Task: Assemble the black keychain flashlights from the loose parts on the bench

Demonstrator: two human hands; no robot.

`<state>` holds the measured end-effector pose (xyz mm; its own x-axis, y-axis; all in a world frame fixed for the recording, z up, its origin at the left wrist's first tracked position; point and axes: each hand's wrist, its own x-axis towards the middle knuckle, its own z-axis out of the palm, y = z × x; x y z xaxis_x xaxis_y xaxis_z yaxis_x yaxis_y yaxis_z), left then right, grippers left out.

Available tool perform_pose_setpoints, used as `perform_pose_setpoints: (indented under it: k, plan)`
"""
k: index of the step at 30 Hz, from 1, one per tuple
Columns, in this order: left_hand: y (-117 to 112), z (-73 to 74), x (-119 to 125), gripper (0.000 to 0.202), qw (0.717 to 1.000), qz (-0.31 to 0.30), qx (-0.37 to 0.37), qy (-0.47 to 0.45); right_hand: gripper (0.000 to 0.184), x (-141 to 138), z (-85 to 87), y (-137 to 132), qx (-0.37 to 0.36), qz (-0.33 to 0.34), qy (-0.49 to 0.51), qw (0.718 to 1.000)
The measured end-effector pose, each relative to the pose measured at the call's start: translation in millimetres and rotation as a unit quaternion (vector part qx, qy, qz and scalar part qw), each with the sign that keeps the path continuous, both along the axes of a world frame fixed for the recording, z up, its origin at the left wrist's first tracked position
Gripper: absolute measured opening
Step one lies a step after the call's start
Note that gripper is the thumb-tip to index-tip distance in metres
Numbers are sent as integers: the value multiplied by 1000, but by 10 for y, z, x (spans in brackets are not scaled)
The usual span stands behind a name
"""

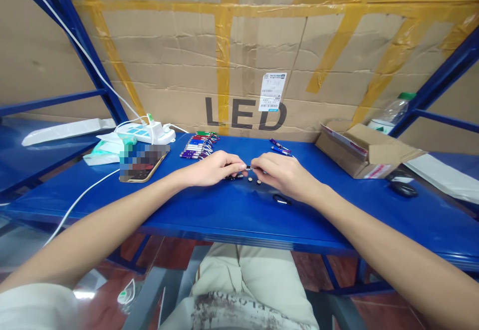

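My left hand [219, 168] and my right hand [280, 171] meet over the middle of the blue table. Their fingertips pinch a small dark and silver cylinder [248, 168] from both ends; most of it is hidden. Under my left fingers lies a black tube-shaped piece [235, 176]. Two small round button cells [250, 179] rest just below the fingertips. A black carabiner clip [281, 199] lies near my right wrist. Beyond the left hand is a row of small coloured keychain flashlights [197, 146]. A few blue and purple ones [280, 148] sit behind the right hand.
A phone [144, 167] in a tan case, a white power strip [145, 131] and a tissue pack [103, 149] are at left. An open cardboard box [361, 150], a black mouse [403, 188] and a plastic bottle [392, 112] stand right. Taped cardboard [179, 65] walls the back.
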<state>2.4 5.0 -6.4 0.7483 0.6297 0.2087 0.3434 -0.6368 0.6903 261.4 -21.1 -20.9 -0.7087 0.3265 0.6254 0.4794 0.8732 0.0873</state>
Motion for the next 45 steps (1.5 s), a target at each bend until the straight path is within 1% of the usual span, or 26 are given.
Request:
perform_pose_setpoints:
  k: [2,4,6,9,11,13,16,18,20,26,31,36,41,45]
  plan:
    - [-3,-5,4,47,1000,0,29,1,19,3,10,-2,-1,1,-4,1000]
    - [-10,-19,7,43,996,1,87,3,19,10,16,0,-8,4,2,1000]
    - [-14,-41,6,38,988,2,153,4,17,18,16,5,-29,9,15,999]
    - [-16,-75,-3,37,973,-1,232,10,11,21,15,15,-92,14,48,995]
    - [-17,-89,-10,38,962,-4,272,17,7,13,17,19,-153,8,82,985]
    - [-22,-95,-14,39,952,-3,305,26,6,-1,24,20,-233,2,122,965]
    - [-37,-89,-14,40,937,0,348,39,10,-21,36,20,-353,8,178,918]
    - [-49,-80,-12,40,927,0,374,43,11,-31,42,21,-410,14,203,889]
    - [-59,-72,-9,39,916,1,398,47,12,-40,46,21,-444,20,220,869]
    - [-61,-76,-3,40,876,17,475,81,18,-60,73,20,-486,16,242,840]
    - [-56,-90,-5,34,842,25,530,96,23,-73,100,19,-515,17,257,817]
    - [-65,-75,-10,29,812,31,574,99,27,-88,139,-2,-543,17,282,791]
    - [-78,-55,-9,25,793,29,603,85,26,-95,135,10,-581,13,300,756]
    - [-76,-53,-8,23,792,25,604,80,20,-95,98,49,-622,23,330,710]
